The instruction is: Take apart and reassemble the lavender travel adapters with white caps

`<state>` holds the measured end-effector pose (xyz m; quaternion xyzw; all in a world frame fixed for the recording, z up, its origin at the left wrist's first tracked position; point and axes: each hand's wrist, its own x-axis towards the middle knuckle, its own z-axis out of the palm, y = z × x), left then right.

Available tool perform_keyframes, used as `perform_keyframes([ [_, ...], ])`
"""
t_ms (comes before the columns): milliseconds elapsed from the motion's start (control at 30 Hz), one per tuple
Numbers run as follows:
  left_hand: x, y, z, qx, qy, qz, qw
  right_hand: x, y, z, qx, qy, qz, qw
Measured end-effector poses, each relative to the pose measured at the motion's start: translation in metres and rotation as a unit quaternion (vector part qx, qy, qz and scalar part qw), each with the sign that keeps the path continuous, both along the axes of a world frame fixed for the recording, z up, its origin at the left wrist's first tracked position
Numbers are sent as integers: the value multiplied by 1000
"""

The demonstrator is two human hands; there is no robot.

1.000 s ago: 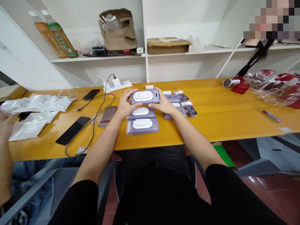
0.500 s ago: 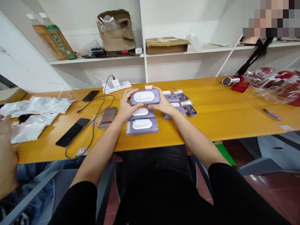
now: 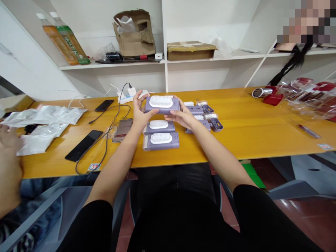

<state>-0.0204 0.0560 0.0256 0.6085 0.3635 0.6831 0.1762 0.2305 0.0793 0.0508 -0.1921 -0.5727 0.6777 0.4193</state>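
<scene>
A purple brush with an oval pad of white bristles is held up over the table, its bristle side tilted upward. My left hand is closed on its left end, thumb along the lower edge. On the right end, my right hand grips it with the thumb in front. Two similar brushes lie just below: a nearer one and one partly behind it. Right of my hands are more purple parts, some with white bristles, and an open purple shell.
Phones, a black cable and a power strip lie to the left. Silvery pouches and another person's hand are at far left. Red brushes in clear packaging and a thin red tool sit right.
The held brush has tipped, so its bristles now show more from the side and its lower edge shows. Both hands still hold it. The view has shifted slightly.
</scene>
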Motion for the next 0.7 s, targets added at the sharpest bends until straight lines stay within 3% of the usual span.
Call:
perform_keyframes([
  [133, -6, 12, -9, -54, -107, -24, 992, -4, -1, 2, -59, 19, 42, 997],
  [300, -6, 19, -11, -73, -250, -56, 964, -9, -4, -7, -26, -35, 29, 999],
  [533, 10, 8, 2, -110, -337, -85, 931, -20, -8, -7, 22, -33, -16, 999],
  [700, 13, 3, 4, -176, -322, -158, 917, -30, -15, -3, 41, -41, -51, 997],
])
